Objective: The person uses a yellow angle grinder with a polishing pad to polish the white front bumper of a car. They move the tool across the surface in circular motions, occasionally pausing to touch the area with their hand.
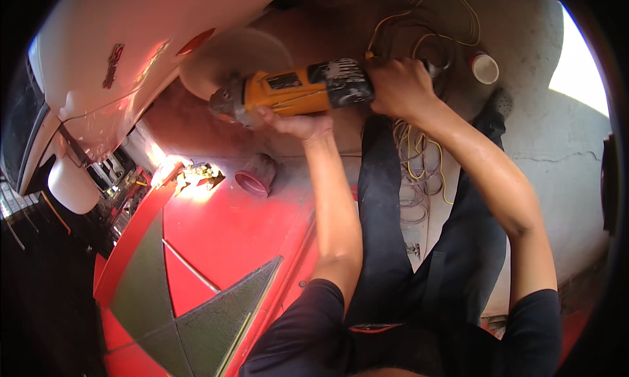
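Note:
Both my hands hold an orange and black power polisher (pixel 288 92), lying almost level in front of me. My right hand (pixel 403 82) is wrapped round its black rear end. Under the front of the orange body, near the metal gear head, my left hand (pixel 298 122) grips from below. A large round pale pad (pixel 262 52) at the front looks blurred and see-through, as if spinning. Its left edge overlaps the lower side of a white car panel (pixel 151 23) with a red light; whether they touch I cannot tell.
A red and dark green surface (pixel 229 226) lies at lower left, with a reddish cup-shaped container (pixel 257 175) and a crumpled cloth-like heap (pixel 196 174) on it. Coiled cords (pixel 419 160) run over the floor between my legs. A round white-topped container (pixel 485 69) stands at upper right.

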`<move>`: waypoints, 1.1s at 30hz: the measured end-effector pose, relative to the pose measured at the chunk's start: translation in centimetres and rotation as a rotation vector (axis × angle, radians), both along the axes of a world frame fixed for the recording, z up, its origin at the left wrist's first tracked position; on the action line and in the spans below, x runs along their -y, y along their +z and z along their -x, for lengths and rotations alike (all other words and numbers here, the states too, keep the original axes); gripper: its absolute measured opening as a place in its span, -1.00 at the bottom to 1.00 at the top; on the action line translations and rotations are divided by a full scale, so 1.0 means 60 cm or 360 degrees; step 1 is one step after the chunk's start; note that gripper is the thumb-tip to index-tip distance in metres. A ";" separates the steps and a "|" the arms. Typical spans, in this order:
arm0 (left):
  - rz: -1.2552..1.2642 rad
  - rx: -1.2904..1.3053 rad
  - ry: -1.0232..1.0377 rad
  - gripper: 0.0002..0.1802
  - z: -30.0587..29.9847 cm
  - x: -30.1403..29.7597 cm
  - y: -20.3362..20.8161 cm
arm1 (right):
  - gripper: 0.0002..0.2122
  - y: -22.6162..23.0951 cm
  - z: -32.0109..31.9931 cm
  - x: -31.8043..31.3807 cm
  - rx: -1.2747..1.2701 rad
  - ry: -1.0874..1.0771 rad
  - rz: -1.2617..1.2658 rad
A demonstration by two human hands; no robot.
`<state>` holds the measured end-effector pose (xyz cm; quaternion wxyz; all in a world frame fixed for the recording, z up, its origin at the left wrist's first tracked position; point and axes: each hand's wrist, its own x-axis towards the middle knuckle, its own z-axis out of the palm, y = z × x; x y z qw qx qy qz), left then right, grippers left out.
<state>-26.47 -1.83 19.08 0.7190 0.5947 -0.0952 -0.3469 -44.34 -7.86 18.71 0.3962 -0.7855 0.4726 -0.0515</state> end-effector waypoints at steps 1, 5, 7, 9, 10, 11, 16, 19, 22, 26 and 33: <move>-0.0002 -0.0071 0.0022 -0.04 0.014 0.000 -0.010 | -0.65 -0.002 0.016 0.005 -0.0111 0.0047 -0.0030; 0.0079 -0.0358 0.0049 -0.02 0.084 -0.001 -0.032 | -0.53 0.002 0.081 0.018 -0.0270 0.0048 -0.0008; 0.0038 -0.0481 0.0049 0.04 0.116 -0.009 -0.023 | -0.49 0.015 0.110 0.011 -0.0319 0.0032 -0.0008; 0.0046 -0.0423 -0.0019 0.07 0.127 -0.007 -0.011 | -0.45 0.024 0.122 0.009 -0.0320 -0.0001 -0.0004; 0.0044 -0.0398 -0.0049 0.09 0.128 -0.007 -0.003 | -0.44 0.029 0.123 0.006 -0.0298 -0.0011 -0.0012; 0.0018 -0.0358 -0.0063 0.12 0.124 -0.012 0.007 | -0.43 0.031 0.118 0.002 -0.0299 -0.0022 -0.0052; 0.0039 -0.0118 -0.0007 0.24 0.026 -0.028 0.048 | -0.42 0.030 0.021 -0.027 -0.0137 0.0072 -0.0149; 0.0064 -0.0007 -0.0017 0.24 -0.047 -0.032 0.087 | -0.44 0.057 -0.037 -0.048 0.0186 0.0082 -0.0036; 0.0206 -0.0013 -0.0063 0.20 -0.088 -0.018 0.131 | -0.48 0.102 -0.066 -0.036 0.0146 0.0138 0.0010; 0.0396 -0.0090 -0.0069 0.22 -0.073 0.016 0.154 | -0.55 0.152 -0.055 -0.002 0.0098 0.0128 0.0114; 0.0395 -0.0155 0.0194 0.18 -0.042 0.036 0.119 | -0.56 0.168 -0.040 0.043 0.0013 0.0147 0.0270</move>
